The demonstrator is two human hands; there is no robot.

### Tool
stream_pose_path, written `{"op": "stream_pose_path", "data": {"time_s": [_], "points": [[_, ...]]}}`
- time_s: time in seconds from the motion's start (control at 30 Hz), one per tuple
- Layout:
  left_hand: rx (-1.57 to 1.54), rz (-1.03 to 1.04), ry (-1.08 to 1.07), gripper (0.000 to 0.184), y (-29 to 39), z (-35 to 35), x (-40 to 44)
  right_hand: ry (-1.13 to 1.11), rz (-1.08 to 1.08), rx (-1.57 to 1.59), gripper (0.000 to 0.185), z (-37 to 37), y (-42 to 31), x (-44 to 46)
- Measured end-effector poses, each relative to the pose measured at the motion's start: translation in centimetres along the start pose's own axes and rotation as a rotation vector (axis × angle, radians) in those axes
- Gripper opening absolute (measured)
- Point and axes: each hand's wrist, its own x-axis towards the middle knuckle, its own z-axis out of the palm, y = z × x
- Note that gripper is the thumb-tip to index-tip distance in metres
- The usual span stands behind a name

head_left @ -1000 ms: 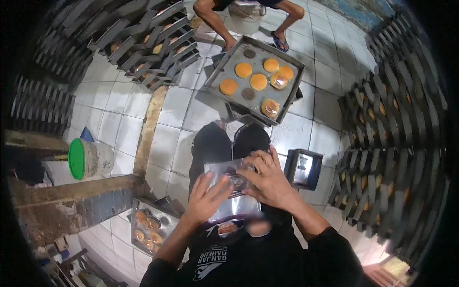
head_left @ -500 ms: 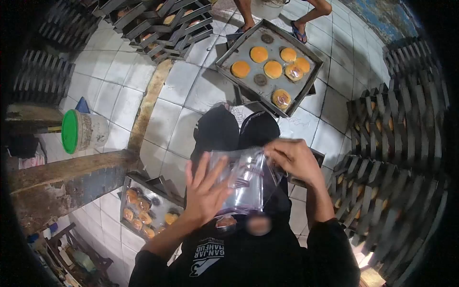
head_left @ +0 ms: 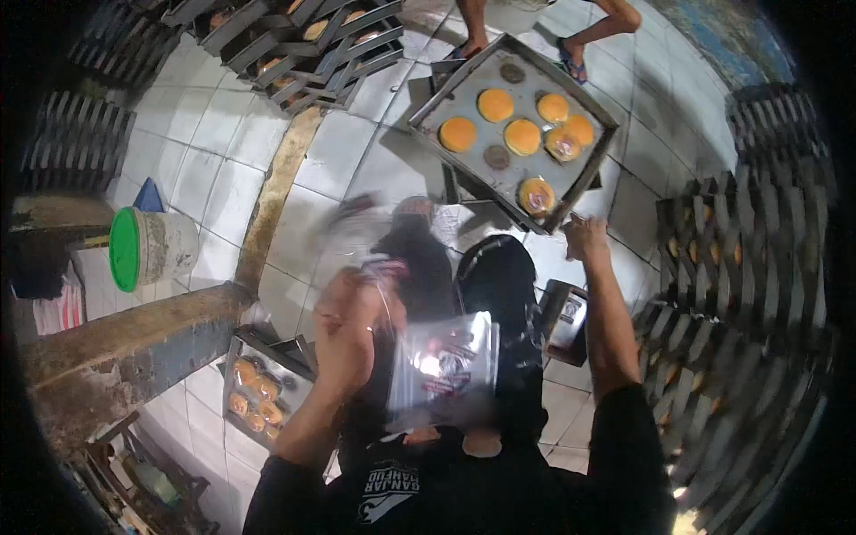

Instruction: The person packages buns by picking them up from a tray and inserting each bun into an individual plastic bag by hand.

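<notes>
My left hand (head_left: 349, 325) is closed on a clear printed plastic bag (head_left: 352, 236), blurred by motion, above my left knee. Near the front corner of a large metal tray (head_left: 455, 171) is my right hand (head_left: 587, 239), its fingers curled; whether anything is in them is too small to tell. Round buns (head_left: 522, 137) lie on that tray, some in clear wrappers, such as the wrapped bun (head_left: 537, 197) closest to my right hand. A stack of clear printed bags (head_left: 444, 366) rests on my lap.
A smaller tray of wrapped buns (head_left: 254, 428) is at the lower left, a dark metal box (head_left: 565, 323) right of my knee. A green-lidded bucket (head_left: 169, 248) stands left, beyond a wooden beam (head_left: 134, 343). Stacked trays (head_left: 740, 241) line the right. Another person's legs (head_left: 599, 36) are behind the large tray.
My right hand has left the bags and reached forward to the large tray. My left hand has lifted a bag off the stack and moved left. The view has shifted.
</notes>
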Motion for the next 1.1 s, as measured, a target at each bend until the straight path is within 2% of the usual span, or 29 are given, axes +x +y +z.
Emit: {"op": "stream_pose_path", "data": {"time_s": [0.03,0.07,0.1,0.13,0.17,0.23,0.27,0.33,0.43,0.53,0.6,0.63,0.7,0.73,0.8,0.87,0.93,1.0,1.03,1.1], "points": [[-0.169,0.063,0.106,0.024,-1.3,0.6,1.2,-0.017,-0.067,-0.302,0.035,2.5,1.7,2.9],[-0.184,0.028,0.121,0.025,-2.0,0.9,2.2,-0.045,-0.015,0.106,0.035,3.3,1.8,7.7],[-0.198,-0.003,0.136,0.027,-2.8,1.1,2.9,-0.101,-0.040,0.220,0.040,2.0,0.3,10.6],[-0.210,-0.041,0.152,0.028,-3.5,1.1,3.4,0.053,-0.167,0.378,0.039,2.2,-0.9,13.6],[-0.093,-0.021,0.128,0.028,-4.2,0.3,3.3,0.001,-0.130,0.423,0.043,1.4,-3.1,16.9],[-0.026,-0.028,0.149,0.025,-4.2,0.5,3.5,0.152,-0.075,0.514,0.046,5.7,-4.6,24.5],[0.012,-0.029,0.159,0.025,-4.1,0.3,3.3,0.188,-0.001,0.442,0.048,6.7,-6.1,26.2],[0.230,0.129,0.151,0.021,-6.0,-2.1,2.9,0.253,0.149,0.296,0.054,7.3,-9.8,28.2],[0.072,0.144,0.286,0.020,-5.1,0.4,3.7,0.156,0.175,0.400,0.061,3.1,-14.5,25.4],[-0.023,0.113,0.233,0.022,-4.7,0.3,4.1,0.438,-0.135,0.737,0.066,10.9,-11.9,27.7],[-0.098,0.023,0.242,0.025,-3.9,0.4,4.1,0.122,0.038,1.156,0.065,9.2,-11.5,26.9],[-0.138,-0.021,0.250,0.026,-3.6,0.4,4.0,0.120,0.052,1.178,0.064,6.9,-11.8,25.5],[0.434,0.178,0.200,0.031,-5.2,-2.0,5.4,0.104,0.051,1.285,0.063,0.5,-13.2,20.7],[0.163,0.096,0.185,0.034,-4.1,-1.8,5.7,0.078,0.039,1.371,0.064,-3.0,-14.4,16.7],[-0.389,-0.059,0.189,0.034,-2.6,-1.9,7.3,-0.036,-0.128,1.808,0.067,-7.9,-17.4,7.7],[-0.509,-0.151,0.187,0.035,-3.5,-3.0,10.1,0.028,-0.175,1.748,0.052,-11.4,-22.0,-1.9],[-0.527,-0.212,0.189,0.035,-3.7,-2.7,11.0,0.220,-0.299,1.338,0.046,-10.6,-25.2,-9.1],[-0.480,-0.280,0.176,0.035,-3.0,0.5,10.3,0.627,-0.750,0.563,0.053,-8.6,-25.5,-12.8],[-0.465,-0.269,0.106,0.034,-2.4,2.0,9.1,0.646,-0.802,0.440,0.053,-7.2,-24.8,-13.4],[-0.432,-0.246,-0.027,0.033,-0.9,4.5,6.2,0.820,-0.704,0.347,0.052,-6.3,-23.2,-12.8]]}}
